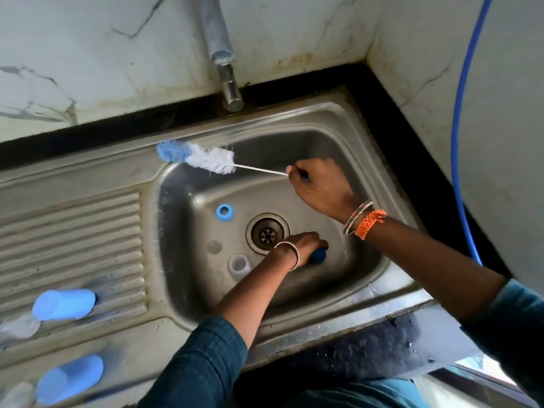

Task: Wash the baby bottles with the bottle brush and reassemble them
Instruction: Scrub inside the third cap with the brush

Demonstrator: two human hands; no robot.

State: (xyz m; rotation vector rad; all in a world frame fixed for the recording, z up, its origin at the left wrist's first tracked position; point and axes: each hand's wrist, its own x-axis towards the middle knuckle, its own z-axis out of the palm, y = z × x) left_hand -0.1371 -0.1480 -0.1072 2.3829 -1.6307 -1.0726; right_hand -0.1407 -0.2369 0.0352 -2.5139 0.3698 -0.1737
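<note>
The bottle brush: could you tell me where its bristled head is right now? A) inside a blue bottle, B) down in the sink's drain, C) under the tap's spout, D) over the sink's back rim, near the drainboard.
D: the right hand holds the bottle brush by its handle, with the bristles over the sink back rim.

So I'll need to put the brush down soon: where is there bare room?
Free: the ribbed drainboard between the basin and the blue caps, and the flat rim behind it. Crowded: the basin floor around the drain, with the blue ring and clear parts.
</note>
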